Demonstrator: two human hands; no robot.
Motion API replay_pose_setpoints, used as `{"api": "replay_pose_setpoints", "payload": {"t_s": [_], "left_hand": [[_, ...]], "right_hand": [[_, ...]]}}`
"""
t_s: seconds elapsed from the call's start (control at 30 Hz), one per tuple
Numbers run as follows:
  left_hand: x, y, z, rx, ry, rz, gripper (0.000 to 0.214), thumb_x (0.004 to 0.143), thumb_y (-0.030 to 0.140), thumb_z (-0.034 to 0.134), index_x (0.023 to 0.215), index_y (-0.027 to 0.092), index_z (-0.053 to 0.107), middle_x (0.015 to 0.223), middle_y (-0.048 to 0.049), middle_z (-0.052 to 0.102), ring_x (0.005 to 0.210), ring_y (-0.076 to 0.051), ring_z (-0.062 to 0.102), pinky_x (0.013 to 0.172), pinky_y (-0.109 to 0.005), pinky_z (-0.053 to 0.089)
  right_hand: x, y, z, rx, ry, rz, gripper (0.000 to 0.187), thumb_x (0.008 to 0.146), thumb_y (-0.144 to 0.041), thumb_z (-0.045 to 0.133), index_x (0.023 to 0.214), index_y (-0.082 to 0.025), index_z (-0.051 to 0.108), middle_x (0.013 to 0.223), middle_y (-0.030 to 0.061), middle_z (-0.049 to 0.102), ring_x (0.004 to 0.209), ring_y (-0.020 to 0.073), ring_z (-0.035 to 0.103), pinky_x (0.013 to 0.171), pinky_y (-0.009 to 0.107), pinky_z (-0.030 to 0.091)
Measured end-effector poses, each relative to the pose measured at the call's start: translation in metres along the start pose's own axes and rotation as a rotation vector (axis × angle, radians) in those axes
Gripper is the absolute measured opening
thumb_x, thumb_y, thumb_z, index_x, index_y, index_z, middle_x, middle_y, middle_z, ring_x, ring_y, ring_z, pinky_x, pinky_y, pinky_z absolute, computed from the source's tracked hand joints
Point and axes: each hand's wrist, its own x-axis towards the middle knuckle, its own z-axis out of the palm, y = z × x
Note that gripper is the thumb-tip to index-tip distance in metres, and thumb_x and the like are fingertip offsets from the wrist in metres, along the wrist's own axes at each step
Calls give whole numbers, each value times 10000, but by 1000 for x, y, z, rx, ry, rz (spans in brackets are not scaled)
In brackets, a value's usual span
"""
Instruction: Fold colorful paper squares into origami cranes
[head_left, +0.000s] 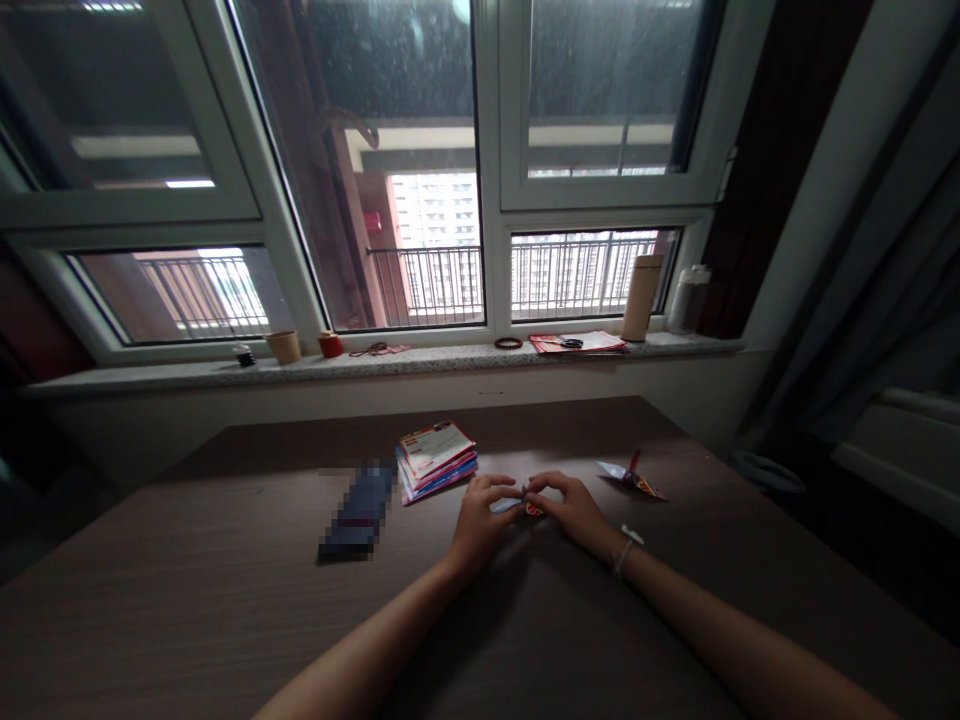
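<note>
In the middle of the dark wooden table (247, 600), my left hand (481, 515) and my right hand (570, 505) meet over a small folded piece of paper (533, 509). It is colourful, with red and yellow print and a pale part. The fingertips of both hands pinch it, and they hide much of its shape. To the right lies a folded paper crane (634, 478) with pale wings and a red tip. Beyond my left hand is a stack of printed paper sheets (437, 458), red, white and blue.
A blurred-out dark flat object (358, 512) lies left of the paper stack. On the window sill (420, 362) stand a paper cup (283, 347), a red spool (330, 344), a tan bottle (642, 298) and a clear bottle (688, 299). Scissors (571, 343) rest on papers there.
</note>
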Motion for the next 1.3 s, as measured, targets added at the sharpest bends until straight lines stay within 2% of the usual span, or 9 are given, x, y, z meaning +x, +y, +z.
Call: {"api": "replay_pose_setpoints", "payload": {"t_s": [0.2,0.53,0.77,1.03,1.3], "left_hand": [[-1,-1,1,-8,7,16,90,762,277,727,841,264,768,1024,-37,695,1031,-235,595,944,-395,450],[1,-6,2,-32,-17,-9,99,762,282,714,842,263,768,1040,-35,698,1041,-235,596,966,-404,436],[0,-9,3,-67,-17,-4,108,760,211,695,837,249,761,1037,-30,701,1032,-215,606,959,-370,443],[1,-11,5,-63,-2,0,53,752,196,684,750,225,728,991,-24,711,996,-205,622,943,-359,444],[1,-14,9,-49,4,-4,101,776,194,646,823,212,734,984,-43,712,989,-207,622,932,-358,449]], "right_hand": [[0,-2,0,26,-20,-12,227,801,-430,650,777,-210,701,858,48,720,946,228,637,897,370,459],[-1,-5,-3,14,-26,-4,245,801,-457,643,792,-219,703,931,56,723,981,230,632,931,390,455],[-3,-3,-3,14,-28,-20,208,802,-416,647,823,-217,702,973,58,708,1002,225,625,946,376,447],[-4,-2,-1,-11,31,-3,147,786,-349,645,803,-218,707,1046,76,672,1065,231,597,971,378,425],[-6,-6,1,-27,102,-10,84,765,-288,653,759,-224,708,1095,65,639,1101,231,565,994,376,392]]}}
